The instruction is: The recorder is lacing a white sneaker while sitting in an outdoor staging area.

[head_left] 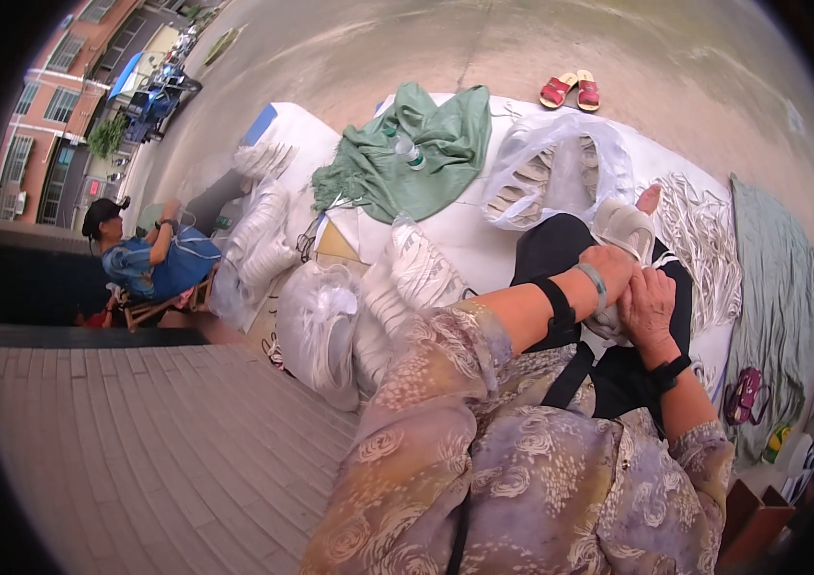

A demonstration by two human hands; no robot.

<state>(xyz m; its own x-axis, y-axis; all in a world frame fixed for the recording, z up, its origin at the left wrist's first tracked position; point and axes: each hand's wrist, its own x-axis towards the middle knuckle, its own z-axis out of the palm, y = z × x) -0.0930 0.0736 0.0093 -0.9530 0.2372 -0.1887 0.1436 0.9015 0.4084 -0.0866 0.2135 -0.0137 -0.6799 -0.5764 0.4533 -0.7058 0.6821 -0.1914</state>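
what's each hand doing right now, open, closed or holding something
Left hand: closed on the pale shoe-shaped piece.
Right hand: fingers bent, close against the left; whether it grips anything cannot be told.

Shoe (pixel 621 230) in hands (pixel 651 311), cords (pixel 694 240) right, bottle (pixel 413 156) on cloth (pixel 459 144)

Head camera: wide fisheye, perched above patterned blouse (pixel 541 470), facing down
Blouse: very near, along lower edge
Pavement (pixel 407 48): far beyond blouse
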